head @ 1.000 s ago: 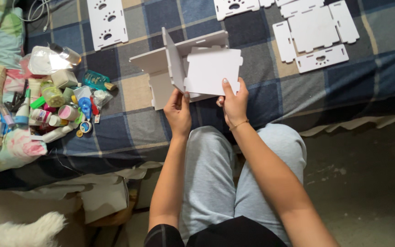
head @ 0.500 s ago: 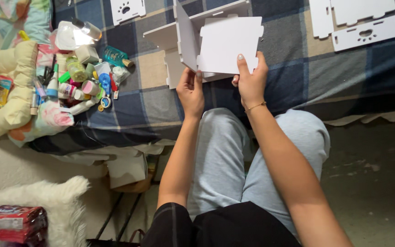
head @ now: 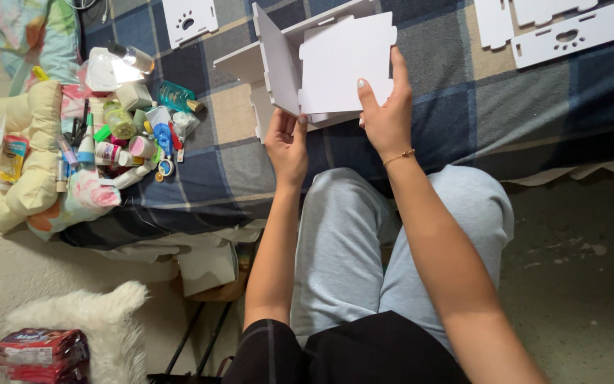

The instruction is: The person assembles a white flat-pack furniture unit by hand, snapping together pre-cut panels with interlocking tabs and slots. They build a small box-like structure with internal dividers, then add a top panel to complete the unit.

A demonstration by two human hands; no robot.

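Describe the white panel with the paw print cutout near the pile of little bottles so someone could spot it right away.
Start at the blue and tan plaid blanket covering the bed. At its far left edge, beyond the heap of small bottles and tubes, lies a small white panel. Unlike the plain white board in the hands, it lies flat with a paw-shaped cutout.

The scene is lit evenly by soft, moderately bright indoor light; no single source can be made out; the white panels (head: 346,60) are rendered nearly blown out, with little surface detail kept; a hard glare is seen on the clear plastic bag (head: 111,70); the floor (head: 577,284) is left dimmer; slight softness is noticed throughout.
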